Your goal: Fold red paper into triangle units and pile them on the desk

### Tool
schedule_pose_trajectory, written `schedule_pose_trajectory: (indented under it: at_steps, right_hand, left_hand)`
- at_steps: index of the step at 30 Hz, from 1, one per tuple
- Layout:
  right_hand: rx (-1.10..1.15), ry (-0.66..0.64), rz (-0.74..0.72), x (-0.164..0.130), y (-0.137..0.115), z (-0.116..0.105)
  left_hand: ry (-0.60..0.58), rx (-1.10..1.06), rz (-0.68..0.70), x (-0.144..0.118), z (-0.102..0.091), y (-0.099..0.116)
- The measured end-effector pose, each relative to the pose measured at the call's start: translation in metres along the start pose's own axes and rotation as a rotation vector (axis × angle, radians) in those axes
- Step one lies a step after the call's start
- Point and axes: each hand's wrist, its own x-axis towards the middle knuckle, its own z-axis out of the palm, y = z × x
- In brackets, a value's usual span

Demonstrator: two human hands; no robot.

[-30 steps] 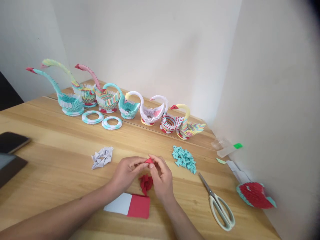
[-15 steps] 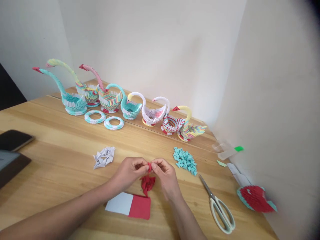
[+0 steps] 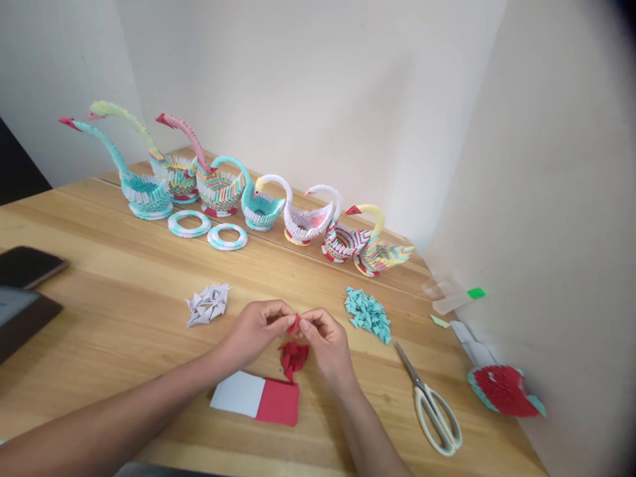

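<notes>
My left hand (image 3: 256, 329) and my right hand (image 3: 328, 344) meet over the wooden table (image 3: 124, 318), both pinching one small folded red paper piece (image 3: 295, 322) between fingertips. Just below them lies a little heap of folded red pieces (image 3: 293, 356). A stack of paper slips, white on the left and red on the right (image 3: 256, 397), rests nearer to me. A pile of folded white pieces (image 3: 207, 304) sits left of my hands, a pile of teal pieces (image 3: 368, 315) right of them.
Several modular paper swans (image 3: 258, 199) line the back by the wall, with two teal-white rings (image 3: 206, 230) in front. Scissors (image 3: 432, 401) lie at right, a red and teal paper piece (image 3: 504, 389) beyond them. A phone (image 3: 27, 266) and a dark tablet (image 3: 20, 315) are at left.
The red piece between my fingertips has been pressed narrower, and my hands sit closer together. The view has shifted slightly; nothing on the table has moved.
</notes>
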Motion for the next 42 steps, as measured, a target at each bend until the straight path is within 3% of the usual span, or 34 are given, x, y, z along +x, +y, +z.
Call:
schedule_pose_trajectory:
  at_steps: [3, 6, 8, 11, 15, 19, 24, 26, 31, 38, 42]
  right_hand:
    - [-0.067, 0.040, -0.062, -0.001, -0.002, 0.000]
    - [-0.127, 0.058, -0.102, -0.002, -0.002, 0.000]
    - [-0.122, 0.056, -0.093, -0.001, 0.000, -0.001]
    - [-0.045, 0.022, -0.021, 0.001, 0.002, -0.002]
    - [-0.014, 0.012, 0.003, 0.002, 0.002, -0.004]
    - [-0.144, 0.025, -0.104, -0.001, 0.000, -0.005]
    - [-0.239, -0.019, -0.156, -0.002, -0.001, -0.007]
    - [-0.200, -0.028, -0.147, -0.001, -0.001, -0.007]
    - [-0.146, 0.019, -0.117, 0.000, 0.001, -0.007]
    - [-0.307, -0.024, -0.243, -0.002, 0.001, -0.008]
    - [-0.323, 0.011, -0.296, -0.002, 0.000, -0.009]
  left_hand:
    - [-0.023, -0.054, 0.008, 0.000, 0.000, 0.000]
    - [0.025, 0.111, 0.040, -0.003, 0.000, 0.004]
    - [0.055, 0.200, 0.062, -0.005, 0.000, 0.006]
    - [0.072, 0.149, 0.074, -0.005, 0.001, 0.007]
    - [0.020, -0.036, -0.007, 0.000, 0.001, 0.001]
    - [-0.040, -0.069, -0.102, 0.003, -0.001, -0.003]
    - [0.010, 0.162, -0.065, 0.000, -0.002, 0.002]
    - [-0.004, 0.111, -0.063, 0.000, -0.002, 0.001]
    - [-0.163, -0.108, -0.133, 0.004, -0.002, -0.008]
    - [-0.120, 0.074, -0.098, 0.001, -0.005, -0.003]
    - [-0.183, -0.062, -0.116, 0.002, -0.004, -0.006]
